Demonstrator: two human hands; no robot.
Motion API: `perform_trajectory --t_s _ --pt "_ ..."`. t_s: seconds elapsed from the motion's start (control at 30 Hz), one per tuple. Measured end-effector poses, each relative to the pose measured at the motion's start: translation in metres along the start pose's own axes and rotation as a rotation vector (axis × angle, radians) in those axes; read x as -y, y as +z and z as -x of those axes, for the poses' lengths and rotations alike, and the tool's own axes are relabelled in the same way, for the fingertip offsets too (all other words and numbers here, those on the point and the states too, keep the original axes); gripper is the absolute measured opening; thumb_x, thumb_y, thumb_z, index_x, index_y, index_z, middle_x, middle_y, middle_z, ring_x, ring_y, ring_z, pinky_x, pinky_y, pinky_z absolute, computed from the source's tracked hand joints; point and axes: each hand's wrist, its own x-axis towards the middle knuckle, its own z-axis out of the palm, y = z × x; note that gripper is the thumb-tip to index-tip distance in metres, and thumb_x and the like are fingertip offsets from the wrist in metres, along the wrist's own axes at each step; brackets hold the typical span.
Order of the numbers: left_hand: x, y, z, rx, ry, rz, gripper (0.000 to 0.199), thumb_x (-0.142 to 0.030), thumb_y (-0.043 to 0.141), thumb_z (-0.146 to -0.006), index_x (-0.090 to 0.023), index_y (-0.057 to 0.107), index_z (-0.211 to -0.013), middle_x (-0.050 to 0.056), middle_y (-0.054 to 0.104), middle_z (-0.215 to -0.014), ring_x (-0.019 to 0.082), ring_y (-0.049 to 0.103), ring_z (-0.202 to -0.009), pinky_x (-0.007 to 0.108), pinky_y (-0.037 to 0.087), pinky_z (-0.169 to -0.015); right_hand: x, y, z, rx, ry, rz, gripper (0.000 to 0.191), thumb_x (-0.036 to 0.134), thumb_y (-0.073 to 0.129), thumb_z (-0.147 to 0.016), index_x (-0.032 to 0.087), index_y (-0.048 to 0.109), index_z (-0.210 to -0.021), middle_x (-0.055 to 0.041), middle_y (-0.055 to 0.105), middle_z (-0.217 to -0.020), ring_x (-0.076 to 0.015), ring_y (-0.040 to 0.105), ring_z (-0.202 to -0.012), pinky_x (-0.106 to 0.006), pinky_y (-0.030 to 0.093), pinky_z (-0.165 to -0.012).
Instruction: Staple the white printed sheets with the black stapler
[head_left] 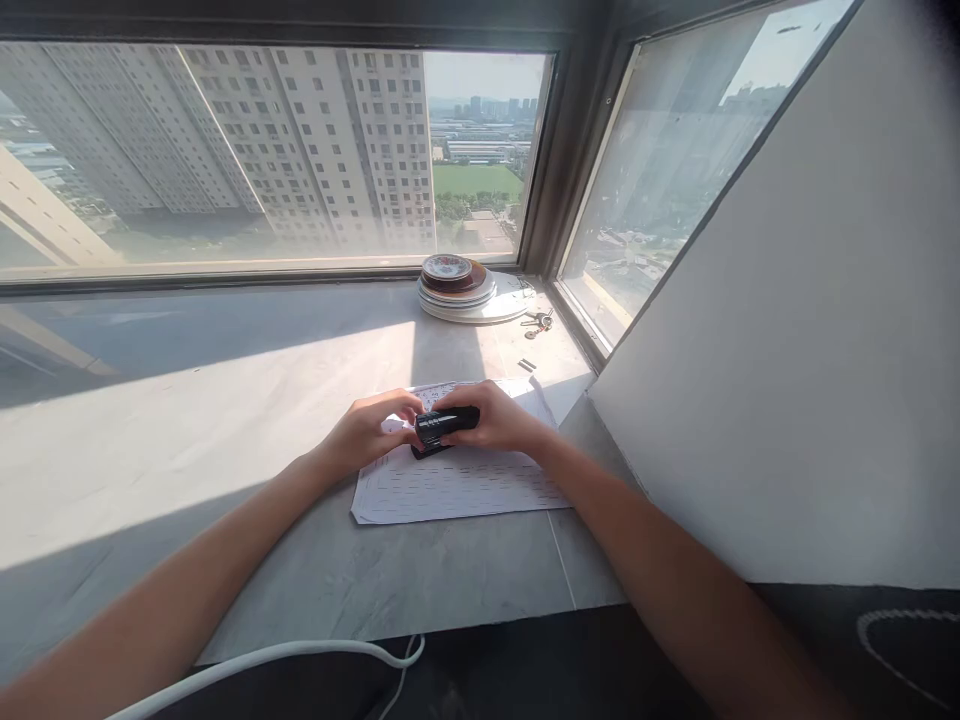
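Beyond the left hand (375,432) and the right hand (496,417), a wide window (225,150) takes most of the upper view. Under them spreads a grey ledge (450,575), crossed by bands of sunlight and shadow, and to the right of the grip rises a white wall (810,300). Directly below the grip lies a white paper (465,495) with many short dark lines. Farther than the grip, and a little to its right, a stack of plates (459,290) stands near the window corner. The right hand is closed around a black stapler (442,424), which is over the paper. The left hand is curved at the other end of this stapler, with thumb and fingers a little apart; whether it presses there, or only touches, I cannot tell. Past the right hand, beside the plates, lies a bunch of keys (544,321), and between these keys and the paper are two small dark strips (527,365).
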Motion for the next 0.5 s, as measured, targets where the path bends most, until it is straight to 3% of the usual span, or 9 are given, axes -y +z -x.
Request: perform_trajectory --t_s 0.1,0.2,0.33,0.43,0.5 --pt "0.001 -0.001 0.000 0.017 0.023 0.014 0.018 -0.029 0.079 -0.091 -0.021 0.072 -0.107 0.003 0.077 -0.098 0.017 0.072 -0.085 0.034 0.064 -0.082 0.002 -0.005 0.001 0.016 0.053 0.048 0.030 0.029 0.084 -0.085 0.022 0.077 -0.114 -0.0030 0.079 -0.102 -0.0191 0.070 -0.090 -0.031 0.050 -0.082" --pt "0.001 -0.001 0.000 -0.028 0.030 -0.002 0.018 -0.022 0.067 -0.095 -0.021 0.071 -0.113 0.006 0.077 -0.106 0.019 0.071 -0.093 0.037 0.063 -0.085 0.003 -0.010 0.002 0.079 0.065 0.063 0.031 0.031 0.081 -0.089 0.022 0.074 -0.118 -0.0033 0.078 -0.103 -0.0182 0.069 -0.090 -0.030 0.051 -0.081" --pt "0.009 0.006 -0.003 -0.065 -0.088 -0.177 0.032 -0.017 0.044 -0.102 -0.020 0.071 -0.118 0.011 0.074 -0.130 0.025 0.066 -0.125 0.049 0.055 -0.111 -0.001 -0.011 0.003 0.081 0.043 0.093 0.032 0.035 0.080 -0.091 0.021 0.073 -0.119 -0.0052 0.078 -0.105 -0.0185 0.069 -0.090 -0.031 0.053 -0.082" --pt "0.018 0.014 -0.004 0.000 -0.174 -0.310 0.040 -0.023 0.042 -0.106 -0.017 0.069 -0.134 0.014 0.063 -0.153 0.029 0.055 -0.145 0.055 0.044 -0.124 -0.004 -0.010 0.004 0.083 0.034 0.093 0.035 0.036 0.081 -0.090 0.019 0.074 -0.119 -0.0066 0.078 -0.107 -0.0198 0.070 -0.092 -0.032 0.054 -0.085" --pt "0.023 0.018 -0.003 0.038 -0.227 -0.347 0.043 -0.027 0.045 -0.105 -0.016 0.066 -0.141 0.015 0.061 -0.155 0.031 0.054 -0.145 0.054 0.044 -0.123 -0.003 -0.009 0.005 0.124 0.026 0.072 0.037 0.039 0.082 -0.090 0.019 0.074 -0.120 -0.0073 0.078 -0.108 -0.0202 0.070 -0.093 -0.033 0.055 -0.086"
